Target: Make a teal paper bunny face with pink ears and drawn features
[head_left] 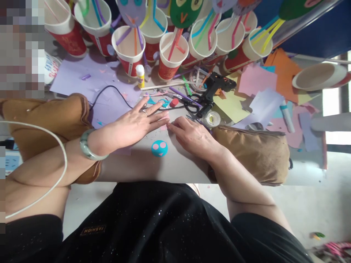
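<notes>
My left hand lies with fingers spread over the table, a ring on one finger. Its fingertips rest by a small pink paper piece, which they partly cover. Close on the right, my right hand is closed, thumb and fingers drawn together at the edge of the pink piece; what lies between them, if anything, is hidden. Just below the hands is a round blue paper face with pink eyes and a pink triangle. Beyond the fingers lie a red cap, blue paper scraps and black-handled scissors.
Several red-and-white paper cups with straws and paper faces line the back. A glue stick, black glue gun and tape roll stand nearer. A brown pouch, mustard-brown bag and coloured paper flank the hands.
</notes>
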Demonstrator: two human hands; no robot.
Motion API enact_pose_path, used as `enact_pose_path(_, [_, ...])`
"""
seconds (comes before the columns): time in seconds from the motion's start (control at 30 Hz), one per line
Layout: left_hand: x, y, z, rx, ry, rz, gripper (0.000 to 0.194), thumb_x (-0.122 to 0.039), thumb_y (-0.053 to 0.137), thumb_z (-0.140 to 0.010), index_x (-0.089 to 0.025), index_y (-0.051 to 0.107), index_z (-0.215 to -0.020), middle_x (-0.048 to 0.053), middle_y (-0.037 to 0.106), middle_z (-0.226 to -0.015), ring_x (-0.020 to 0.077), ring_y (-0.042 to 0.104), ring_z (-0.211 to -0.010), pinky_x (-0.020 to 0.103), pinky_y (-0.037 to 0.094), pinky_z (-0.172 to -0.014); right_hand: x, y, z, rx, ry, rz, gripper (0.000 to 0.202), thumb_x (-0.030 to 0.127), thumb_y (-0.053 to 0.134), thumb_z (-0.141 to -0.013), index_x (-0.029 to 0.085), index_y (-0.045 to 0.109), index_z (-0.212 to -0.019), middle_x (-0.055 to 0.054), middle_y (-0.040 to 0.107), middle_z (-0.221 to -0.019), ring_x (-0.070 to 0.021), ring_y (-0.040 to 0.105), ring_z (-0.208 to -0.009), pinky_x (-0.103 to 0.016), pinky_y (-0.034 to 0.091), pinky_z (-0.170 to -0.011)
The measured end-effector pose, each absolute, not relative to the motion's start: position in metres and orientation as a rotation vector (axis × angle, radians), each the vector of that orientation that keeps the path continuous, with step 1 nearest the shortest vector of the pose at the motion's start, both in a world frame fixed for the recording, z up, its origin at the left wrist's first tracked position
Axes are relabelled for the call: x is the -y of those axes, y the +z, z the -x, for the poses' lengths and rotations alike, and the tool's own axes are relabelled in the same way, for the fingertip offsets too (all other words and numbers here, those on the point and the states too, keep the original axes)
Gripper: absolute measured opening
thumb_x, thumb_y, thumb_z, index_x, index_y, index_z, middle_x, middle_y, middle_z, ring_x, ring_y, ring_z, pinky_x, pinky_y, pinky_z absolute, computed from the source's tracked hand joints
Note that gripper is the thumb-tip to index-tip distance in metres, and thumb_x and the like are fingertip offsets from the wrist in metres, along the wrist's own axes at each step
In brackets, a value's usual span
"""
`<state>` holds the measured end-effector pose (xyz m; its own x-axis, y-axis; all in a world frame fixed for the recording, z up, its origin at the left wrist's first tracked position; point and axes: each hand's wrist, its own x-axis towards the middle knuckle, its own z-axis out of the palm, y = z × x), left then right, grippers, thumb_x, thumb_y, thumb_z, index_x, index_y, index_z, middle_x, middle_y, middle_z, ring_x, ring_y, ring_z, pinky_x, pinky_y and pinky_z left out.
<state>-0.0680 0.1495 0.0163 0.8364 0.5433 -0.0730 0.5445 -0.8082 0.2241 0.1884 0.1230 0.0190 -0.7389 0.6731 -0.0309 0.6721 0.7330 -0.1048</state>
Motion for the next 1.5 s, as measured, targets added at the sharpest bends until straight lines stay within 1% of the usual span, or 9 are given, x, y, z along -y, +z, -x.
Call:
enact_pose_path(0.17, [-0.151,0.01,0.071,-0.873,0.052,-2.774,0.068,-0.003,0.041,-0.098,-0.036,0.042,-0.158,0.002,0.04,-0.169,0.0306,0.02,-0.163,0.071,0.01,-0.13,-0.122,0.02,-0.188,2.914,0.146,1.131,0.038,0.009,0.045,-0.097,0.016,0.064,-0.129,-0.011,0.063,-0.107,-0.0202,0.055,-0.084,-0.032,0.04,-0.067])
enact_pose_path(0.33, [-0.15,0.006,0.073,-0.874,0.128,-2.77,0.069,-0.003,0.044,-0.097,-0.037,0.042,-0.158,0.002,0.038,-0.17,0.0302,0.022,-0.162,0.069,0.012,-0.131,-0.122,0.021,-0.188,2.926,0.109,1.097,0.034,0.008,0.045,-0.098,0.015,0.066,-0.124,-0.012,0.063,-0.105,-0.0214,0.056,-0.087,-0.033,0.04,-0.069])
enact_pose_path(0.53, [-0.15,0.01,0.071,-0.896,0.064,-2.803,0.073,-0.006,0.05,-0.096,-0.04,0.038,-0.16,0.001,0.034,-0.172,0.0301,0.021,-0.163,0.069,0.016,-0.131,-0.122,0.018,-0.186,2.942,0.101,1.096,0.034,0.007,0.046,-0.097,0.013,0.065,-0.124,-0.011,0.063,-0.103,-0.0221,0.056,-0.087,-0.034,0.042,-0.071])
enact_pose_path(0.7, [-0.15,0.013,0.07,-0.892,0.059,-2.83,0.07,-0.007,0.046,-0.099,-0.036,0.036,-0.161,0.002,0.035,-0.172,0.0309,0.019,-0.163,0.07,0.017,-0.13,-0.122,0.017,-0.186,2.944,0.103,1.092,0.032,0.007,0.047,-0.096,0.012,0.066,-0.121,-0.012,0.064,-0.103,-0.0226,0.056,-0.087,-0.035,0.042,-0.072])
enact_pose_path(0.9, [-0.149,0.019,0.067,-0.859,-0.053,-2.856,0.064,-0.004,0.035,-0.101,-0.028,0.039,-0.161,0.002,0.035,-0.171,0.0299,0.016,-0.163,0.071,0.012,-0.13,-0.12,0.018,-0.184,2.976,0.106,1.102,0.032,0.007,0.043,-0.099,0.009,0.066,-0.121,-0.013,0.065,-0.105,-0.0231,0.056,-0.088,-0.035,0.042,-0.071])
enact_pose_path(1.0, [-0.149,0.024,0.064,-0.809,-0.137,-2.861,0.064,-0.003,0.032,-0.101,-0.028,0.04,-0.16,-0.001,0.038,-0.17,0.0288,0.019,-0.162,0.071,0.012,-0.131,-0.118,0.018,-0.182,2.986,0.096,1.126,0.033,0.008,0.042,-0.1,0.007,0.065,-0.124,-0.013,0.065,-0.106,-0.0234,0.056,-0.089,-0.035,0.042,-0.071])
enact_pose_path(1.1, [-0.15,0.027,0.063,-0.783,-0.178,-2.883,0.063,-0.001,0.03,-0.101,-0.023,0.041,-0.159,0.001,0.039,-0.169,0.0304,0.022,-0.161,0.069,0.015,-0.131,-0.117,0.018,-0.181,2.987,0.093,1.139,0.034,0.008,0.042,-0.101,0.007,0.065,-0.125,-0.014,0.066,-0.106,-0.0235,0.056,-0.089,-0.036,0.042,-0.072])
enact_pose_path(1.33, [-0.15,0.023,0.062,-0.795,-0.162,-2.889,0.063,-0.001,0.031,-0.101,-0.025,0.045,-0.157,0.0,0.04,-0.168,0.0287,0.025,-0.161,0.069,0.015,-0.131,-0.115,0.017,-0.18,2.97,0.095,1.155,0.035,0.008,0.041,-0.101,0.006,0.065,-0.126,-0.014,0.065,-0.105,-0.0232,0.055,-0.088,-0.036,0.041,-0.071])
enact_pose_path(1.5, [-0.149,0.016,0.065,-0.781,-0.046,-2.858,0.064,-0.003,0.035,-0.1,-0.029,0.044,-0.158,0.0,0.044,-0.167,0.0287,0.026,-0.161,0.071,0.016,-0.13,-0.113,0.018,-0.178,2.973,0.05,1.17,0.034,0.008,0.041,-0.101,0.007,0.065,-0.125,-0.013,0.065,-0.104,-0.0226,0.054,-0.087,-0.036,0.039,-0.07])
